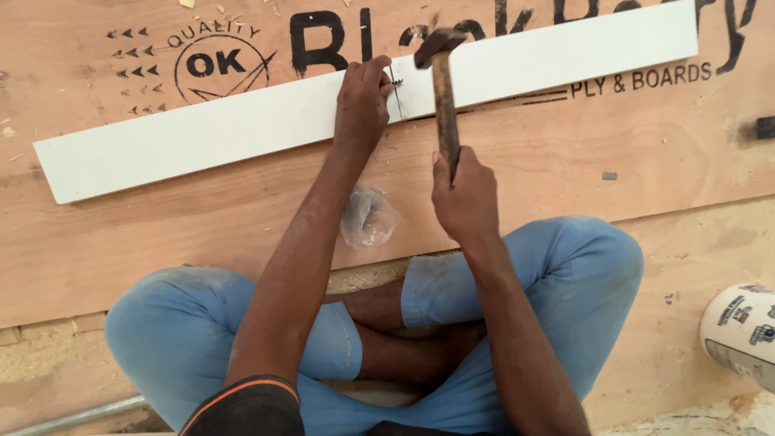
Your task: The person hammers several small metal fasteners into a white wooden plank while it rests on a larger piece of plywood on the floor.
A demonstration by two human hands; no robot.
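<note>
You are pinching a small nail upright between the fingertips of your left hand, and its point is standing on the long white strip just past the strip's middle. That left grip is narrow — closed on the nail's shank, with the knuckles resting on the strip itself. Your right hand is wrapping fully around the lower end of a hammer with a worn wooden handle, a tight fist; the dark metal head is hovering just beside the nail, slightly to its right and near the strip's upper edge.

The white strip is lying slantwise across a large plywood sheet, its left end lower in the view and its right end higher. The sheet is carrying black printed markings and a round stamp, and it is lying flat on the floor — you are sitting cross-legged at its near edge in light blue trousers.

Between your forearms a small crumpled clear plastic bag is lying on the plywood, near its edge. Wood shavings are lying scattered at the top of the sheet. At the far right a white cylindrical container is lying on the dusty floor, and a grey metal pipe is showing at the lower left.
</note>
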